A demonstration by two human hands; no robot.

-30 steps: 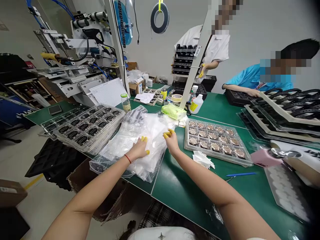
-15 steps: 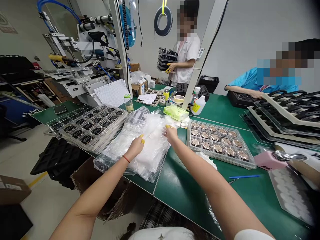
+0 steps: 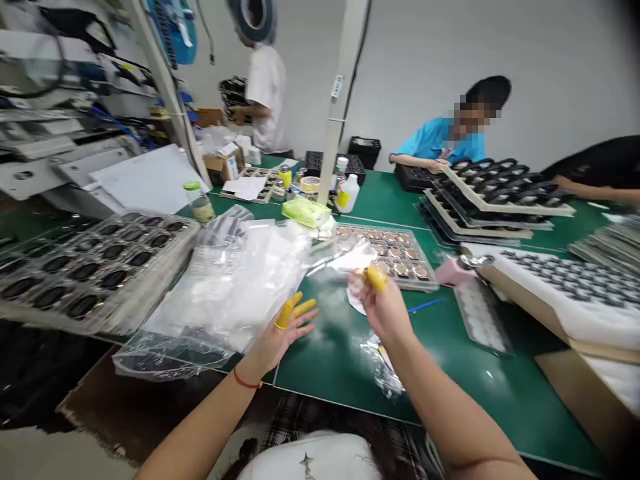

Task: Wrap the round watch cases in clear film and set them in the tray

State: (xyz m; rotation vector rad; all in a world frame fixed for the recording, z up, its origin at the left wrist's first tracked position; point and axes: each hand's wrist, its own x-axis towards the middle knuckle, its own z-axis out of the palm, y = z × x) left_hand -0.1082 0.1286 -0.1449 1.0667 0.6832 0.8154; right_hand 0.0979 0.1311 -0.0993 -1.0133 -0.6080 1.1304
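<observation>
My right hand, a yellow finger cot on it, is closed on a clear plastic bag. The bag is blurred and stretches leftward over the bench, in front of a tray of round watch-like parts. My left hand is open, fingers spread, with yellow finger cots on it; it holds nothing. Just left of that hand lies a pile of clear bags and white sheets. Crumpled clear plastic rests on the bench below my right wrist.
Stacked trays of dark round parts stand at left. A green-lidded jar, green packet and white bottle are behind the pile. At right are a pink bottle and a box with white foam. Co-workers are across the bench.
My view has swung right. My left hand has left the pile and opened. My right hand has moved right, away from the pile, with a clear plastic bag in it.
</observation>
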